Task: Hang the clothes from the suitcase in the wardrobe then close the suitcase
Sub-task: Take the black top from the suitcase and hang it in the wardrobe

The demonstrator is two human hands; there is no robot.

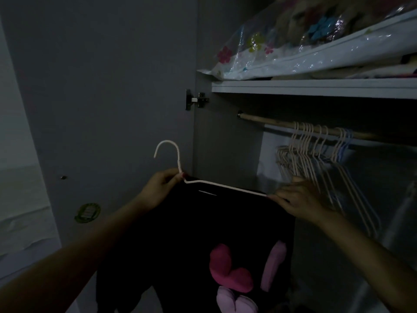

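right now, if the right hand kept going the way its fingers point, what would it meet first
Probably the empty white hangers on the rod; the right hand points up and right at them, though depth is unclear.

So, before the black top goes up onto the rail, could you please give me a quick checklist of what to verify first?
1. Left hand holds the white hanger at the base of its hook: ok.
2. Right hand pinches the hanger's right end at the shoulder of the black top: ok.
3. Top seated on both hanger arms: cannot tell, since the left arm is hidden by hand and cloth.
4. Hook free and upright, ready to catch: ok.
5. Bare stretch of wooden rail left of the empty hangers: ok.
6. Wardrobe door open, clear of the path: ok.
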